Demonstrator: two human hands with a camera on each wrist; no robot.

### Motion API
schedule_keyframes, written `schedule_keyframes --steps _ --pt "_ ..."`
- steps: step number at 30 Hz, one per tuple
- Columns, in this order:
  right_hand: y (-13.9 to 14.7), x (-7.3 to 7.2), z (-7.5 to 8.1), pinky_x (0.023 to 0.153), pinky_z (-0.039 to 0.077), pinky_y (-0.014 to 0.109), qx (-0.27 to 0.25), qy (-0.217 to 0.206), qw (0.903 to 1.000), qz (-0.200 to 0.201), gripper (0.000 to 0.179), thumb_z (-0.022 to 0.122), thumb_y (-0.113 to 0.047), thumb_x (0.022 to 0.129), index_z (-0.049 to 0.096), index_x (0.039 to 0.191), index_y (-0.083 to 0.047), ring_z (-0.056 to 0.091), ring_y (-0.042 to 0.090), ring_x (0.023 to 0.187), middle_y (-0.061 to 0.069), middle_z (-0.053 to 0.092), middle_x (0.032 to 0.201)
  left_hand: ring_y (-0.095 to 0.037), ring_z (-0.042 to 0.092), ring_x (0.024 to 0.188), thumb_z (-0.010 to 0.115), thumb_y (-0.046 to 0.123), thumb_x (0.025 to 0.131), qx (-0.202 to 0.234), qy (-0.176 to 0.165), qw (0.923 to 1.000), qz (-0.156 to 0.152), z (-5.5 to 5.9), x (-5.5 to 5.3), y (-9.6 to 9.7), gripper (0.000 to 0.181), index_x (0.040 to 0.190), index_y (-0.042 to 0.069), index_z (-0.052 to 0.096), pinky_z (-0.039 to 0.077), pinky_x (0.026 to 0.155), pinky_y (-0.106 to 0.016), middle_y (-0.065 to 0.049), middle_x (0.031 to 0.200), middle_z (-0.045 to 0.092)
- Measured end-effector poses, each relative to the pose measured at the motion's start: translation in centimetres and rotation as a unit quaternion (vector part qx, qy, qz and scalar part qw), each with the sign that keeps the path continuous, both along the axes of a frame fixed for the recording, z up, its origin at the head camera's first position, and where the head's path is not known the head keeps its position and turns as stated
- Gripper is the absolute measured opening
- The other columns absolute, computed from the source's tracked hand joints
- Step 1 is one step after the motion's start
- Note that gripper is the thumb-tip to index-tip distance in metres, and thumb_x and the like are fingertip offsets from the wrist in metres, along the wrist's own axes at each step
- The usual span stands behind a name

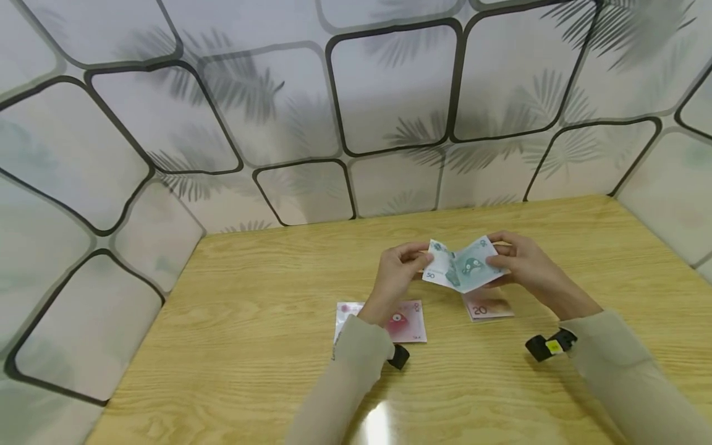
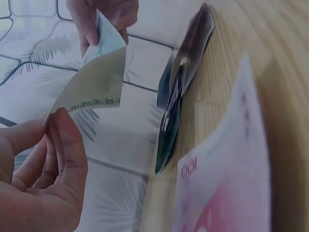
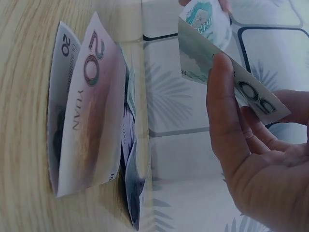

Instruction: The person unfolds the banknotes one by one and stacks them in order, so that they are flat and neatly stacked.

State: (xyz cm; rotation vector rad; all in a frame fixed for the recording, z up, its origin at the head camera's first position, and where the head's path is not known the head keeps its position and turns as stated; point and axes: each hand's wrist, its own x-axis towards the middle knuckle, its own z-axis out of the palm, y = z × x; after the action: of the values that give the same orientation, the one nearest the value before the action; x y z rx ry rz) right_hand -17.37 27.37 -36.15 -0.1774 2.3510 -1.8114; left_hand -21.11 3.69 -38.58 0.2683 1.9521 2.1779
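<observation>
Green 50 banknote (image 1: 473, 269), creased across its middle, is suspended above the wooden table (image 1: 250, 340) between two hands. Nearest the wearer, beige sleeves (image 1: 617, 371) reach in from below, with a small black device (image 1: 542, 347) bearing a yellow patch at the right wrist. Past the left cuff, a red 100 banknote (image 1: 411, 321) lies on the table, partly covered by the left forearm. Slightly farther and to the right rests a folded 20-yuan banknote (image 1: 486, 307), partly under the raised one; more folded notes (image 3: 135, 191) stand behind it in the right-wrist view. Beyond, the left hand (image 1: 397, 272) pinches one end of the green note and the right hand (image 1: 523, 262) pinches the other. Behind everything, a wall (image 1: 389, 93) shows rounded outlines and grey palm fronds.
</observation>
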Motion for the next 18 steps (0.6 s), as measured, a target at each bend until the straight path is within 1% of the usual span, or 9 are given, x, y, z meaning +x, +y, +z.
schedule_keyframes --steps 2,5,8,10,14,18 --pt "0.1 0.0 0.0 0.071 0.063 0.037 -0.008 0.002 1.0000 -0.002 0.042 0.046 0.006 0.103 0.031 0.141 0.018 0.068 0.015 0.084 0.015 0.066 0.108 -0.011 0.063 0.074 0.069 -0.001 0.095 -0.011 -0.004 0.9999 -0.002 0.0 0.0 -0.5 0.023 0.118 -0.005 0.071 0.061 0.074 -0.031 -0.004 0.088 0.066" --pt "0.0 -0.1 0.0 0.071 0.063 0.037 -0.017 0.002 0.9998 -0.003 0.041 0.046 0.007 0.103 0.031 0.140 0.017 0.069 0.015 0.083 0.011 0.066 0.104 -0.012 0.064 0.074 0.069 -0.001 0.095 -0.033 -0.008 0.9994 -0.007 0.1 0.1 -1.2 0.025 0.120 -0.004 0.069 0.062 0.079 -0.040 -0.005 0.090 0.066" --pt "-0.1 -0.1 -0.2 0.072 0.063 0.037 -0.021 -0.001 0.9998 -0.006 0.042 0.047 0.007 0.103 0.030 0.141 0.017 0.069 0.015 0.083 0.010 0.065 0.103 -0.012 0.063 0.072 0.070 0.001 0.096 -0.051 -0.005 0.9986 -0.009 0.0 0.3 -1.8 0.025 0.120 -0.002 0.068 0.062 0.079 -0.045 -0.006 0.091 0.066" --pt "-0.2 -0.1 -0.2 0.072 0.063 0.037 -0.023 -0.002 0.9997 -0.007 0.042 0.047 0.006 0.104 0.030 0.141 0.016 0.069 0.015 0.084 0.010 0.065 0.103 -0.012 0.062 0.072 0.069 0.002 0.096 -0.056 -0.003 0.9984 -0.010 0.0 0.4 -2.1 0.024 0.120 -0.002 0.068 0.062 0.076 -0.045 -0.006 0.092 0.065" --pt "-0.4 -0.1 -0.2 0.074 0.062 0.036 -0.029 -0.004 0.9995 -0.006 0.041 0.047 0.006 0.104 0.030 0.140 0.016 0.068 0.015 0.085 0.009 0.065 0.104 -0.013 0.063 0.072 0.069 0.001 0.096 -0.052 -0.010 0.9985 -0.011 0.0 0.4 -2.7 0.024 0.120 -0.002 0.066 0.063 0.070 -0.038 -0.007 0.093 0.065" --pt "-0.4 -0.1 -0.2 0.075 0.062 0.035 -0.037 -0.007 0.9993 -0.002 0.038 0.047 0.007 0.103 0.031 0.137 0.015 0.068 0.014 0.087 0.008 0.065 0.104 -0.013 0.063 0.072 0.069 0.001 0.096 -0.054 -0.019 0.9984 -0.007 0.0 0.3 -3.1 0.025 0.120 -0.002 0.066 0.062 0.070 -0.037 -0.007 0.093 0.064"
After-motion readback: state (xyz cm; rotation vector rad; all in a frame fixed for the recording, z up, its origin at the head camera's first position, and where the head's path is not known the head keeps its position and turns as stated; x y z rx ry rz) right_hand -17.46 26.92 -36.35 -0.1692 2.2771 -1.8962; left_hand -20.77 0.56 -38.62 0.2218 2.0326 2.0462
